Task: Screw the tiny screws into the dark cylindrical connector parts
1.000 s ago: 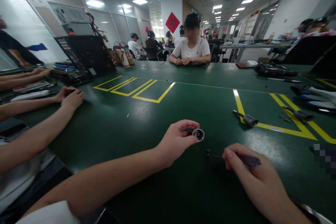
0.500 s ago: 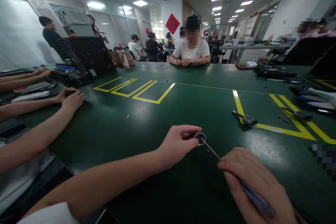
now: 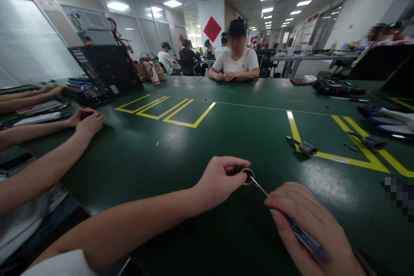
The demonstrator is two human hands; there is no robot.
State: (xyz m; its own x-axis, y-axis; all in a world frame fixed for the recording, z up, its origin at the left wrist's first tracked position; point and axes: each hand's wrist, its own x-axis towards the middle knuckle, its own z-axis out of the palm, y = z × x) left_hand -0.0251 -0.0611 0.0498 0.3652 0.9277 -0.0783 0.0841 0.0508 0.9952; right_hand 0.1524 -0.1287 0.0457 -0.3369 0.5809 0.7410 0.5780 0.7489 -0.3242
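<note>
Grey metal, by its look, forms the small cup (image 3: 247, 179) in the fingers of the left hand (image 3: 215, 186), its open round mouth turned toward the wearer and the right hand (image 3: 312, 220). Left thumb and fingers are clamped on its side; the right hand is closed around the handle of a screwdriver (image 3: 306, 240), whose thin shaft slants up to the cup's mouth. Both hands stand apart, joined only through tool and part, just over the green tabletop (image 3: 181, 151); whether the cup rests on it, I cannot tell. Such a part should be stiff and fairly heavy for its size, little at risk of breaking, yet its smooth curved wall could roll or slip under a twisting push. Best hold is probably low around the wall, thumb opposite fingers, with fingertips clear of the rim and the tip. Slim and light, the screwdriver suits a grip well back on its handle. To the right, two stemmed metal parts (image 3: 308, 149) (image 3: 374, 142) lie on yellow tape (image 3: 343, 160), offering their stems as easy places to pinch.
</note>
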